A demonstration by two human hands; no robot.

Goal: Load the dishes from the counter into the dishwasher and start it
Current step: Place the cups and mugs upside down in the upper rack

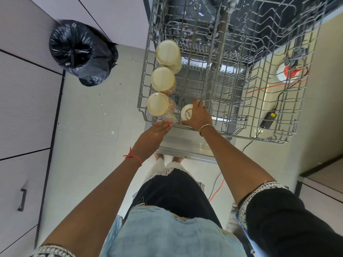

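Gripping white cup (186, 113) marked "SISTA", right hand (199, 115), wire rack (278, 117)

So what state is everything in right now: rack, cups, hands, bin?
dishwasher rack: pulled out.
three cream cups: upside down, in a row along the rack's left side.
white cup: upside down, at the rack's front.
right hand: gripping the white cup.
left hand: open, fingertips at the rack's front edge.
black bin bag: mouth open.

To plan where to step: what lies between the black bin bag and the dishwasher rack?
In the head view, only bare floor tile with a few small specks lies between the bin bag and the dishwasher rack.
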